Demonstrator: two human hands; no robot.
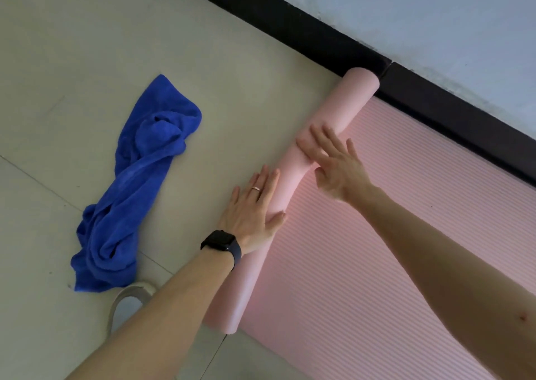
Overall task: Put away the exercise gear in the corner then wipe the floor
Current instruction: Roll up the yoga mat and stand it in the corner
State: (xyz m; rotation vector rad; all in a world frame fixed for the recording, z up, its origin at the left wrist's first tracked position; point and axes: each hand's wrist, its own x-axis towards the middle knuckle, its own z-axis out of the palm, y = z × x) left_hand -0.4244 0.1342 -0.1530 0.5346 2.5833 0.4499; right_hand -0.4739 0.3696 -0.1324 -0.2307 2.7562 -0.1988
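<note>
A pink ribbed exercise mat (391,234) lies flat on the floor along the wall. Its left end is wound into a thin roll (342,112) that runs from the black skirting down to the lower middle. My left hand (255,208), with a ring and a dark watch on the wrist, lies flat on the roll, fingers spread, thumb on the mat side. My right hand (333,162) rests palm-down on the roll a little further up, fingers apart. A crumpled blue cloth (130,182) lies on the floor to the left, apart from both hands.
Pale floor tiles (87,45) fill the left side. A black skirting board (319,34) runs diagonally under a light blue wall (435,16). The toe of a light shoe (127,298) shows below the cloth, beside my left forearm.
</note>
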